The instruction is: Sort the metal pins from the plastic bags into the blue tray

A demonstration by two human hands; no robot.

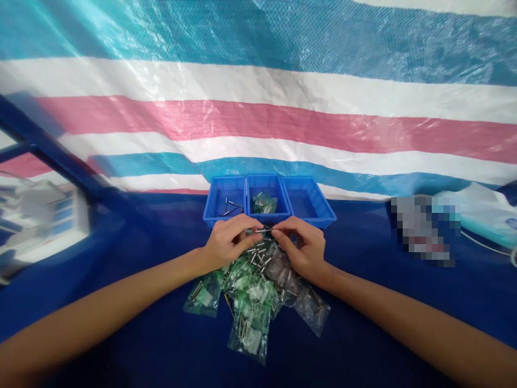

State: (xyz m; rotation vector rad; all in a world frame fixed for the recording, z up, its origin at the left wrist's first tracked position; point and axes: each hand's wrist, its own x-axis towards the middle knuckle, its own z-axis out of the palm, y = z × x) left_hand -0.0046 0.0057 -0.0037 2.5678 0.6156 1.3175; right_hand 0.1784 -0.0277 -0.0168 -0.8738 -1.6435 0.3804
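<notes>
My left hand (231, 241) and my right hand (305, 247) face each other over a heap of small plastic bags, thumbs and forefingers pinched. Between the fingertips is a slim metal screw-like piece (264, 230); whether it is one piece or two, I cannot tell. Beneath my hands lie several loose metal pieces (262, 261) of the same slim shape. Under and around them are greenish clear bags (252, 318) and greyish clear bags (317, 307), some with metal pieces and a whitish slip inside.
Three blue bins stand behind my hands: the left bin (207, 213) has a few metal pieces, the middle bin (269, 216) a bagged bundle, the right bin (319, 215) nothing visible. A white device (68, 215) sits left on the blue table (153, 237); a pale blue package (480, 215) lies right.
</notes>
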